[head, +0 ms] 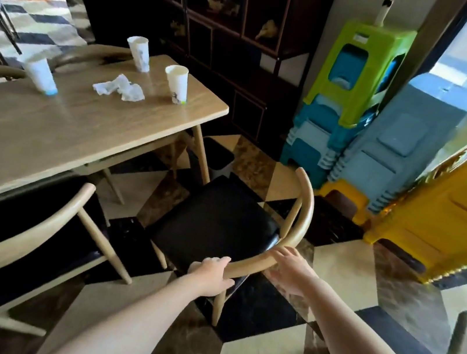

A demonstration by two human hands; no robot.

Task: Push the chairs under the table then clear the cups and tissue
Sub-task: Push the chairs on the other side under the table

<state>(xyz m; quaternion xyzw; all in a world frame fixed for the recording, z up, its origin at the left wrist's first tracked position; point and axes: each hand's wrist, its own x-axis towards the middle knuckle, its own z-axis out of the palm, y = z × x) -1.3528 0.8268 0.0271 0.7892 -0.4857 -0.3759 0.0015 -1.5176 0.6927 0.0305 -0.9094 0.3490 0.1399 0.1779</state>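
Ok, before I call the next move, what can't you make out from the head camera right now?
- Cup contents: the three cups are too far off and angled.
- Left cup: motion-blurred.
- Near chair: cut off by the left edge.
- Right hand: grip on the chair back unclear.

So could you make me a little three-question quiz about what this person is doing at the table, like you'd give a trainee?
1. True or false: both hands are on the curved back of the chair that stands clear of the table.
2. How many paper cups are on the table? A) two B) three C) four
3. What lies between the cups: a crumpled ______?

Key: 1 true. 2 B: one at the left, one at the far edge, one near the right corner. 3 tissue.
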